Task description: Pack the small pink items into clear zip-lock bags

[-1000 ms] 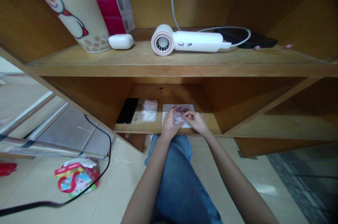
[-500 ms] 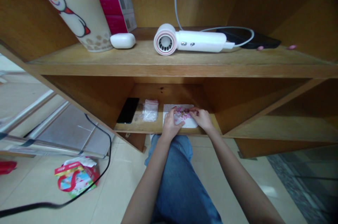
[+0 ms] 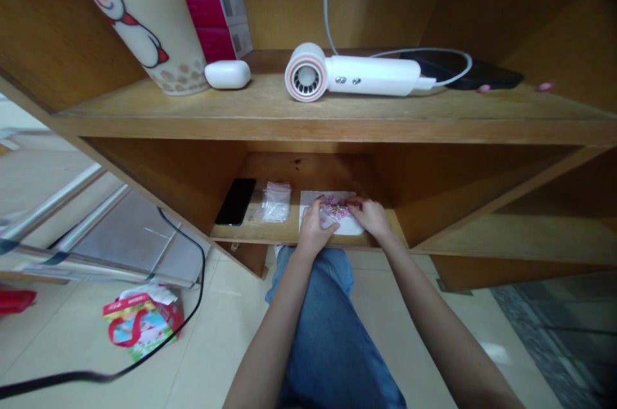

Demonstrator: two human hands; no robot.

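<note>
On the lower shelf lies a white sheet [image 3: 351,226] with a heap of small pink pieces [image 3: 335,206] on it, too small to name exactly. My left hand [image 3: 313,227] rests at the sheet's left side, thumb and fingers spread apart around the near edge of the heap. From the right, my right hand [image 3: 370,216] reaches in with fingers bent and tips pressed together at the pink pieces. Whatever lies between those fingertips is hidden. Left of the sheet are clear plastic zip bags [image 3: 276,202] and a black phone [image 3: 236,201].
The upper shelf holds a white hair dryer [image 3: 371,75] with a cord, a white earbud case [image 3: 227,74], a milk tea cup [image 3: 168,29], pink boxes [image 3: 207,7] and a black flat object [image 3: 457,71]. Below, a colourful bag [image 3: 142,319] and a black cable [image 3: 202,267] are at left.
The whole view has shifted slightly, so things appear a little further right. Both hands stay at the pink pieces with nearly the same pose.
</note>
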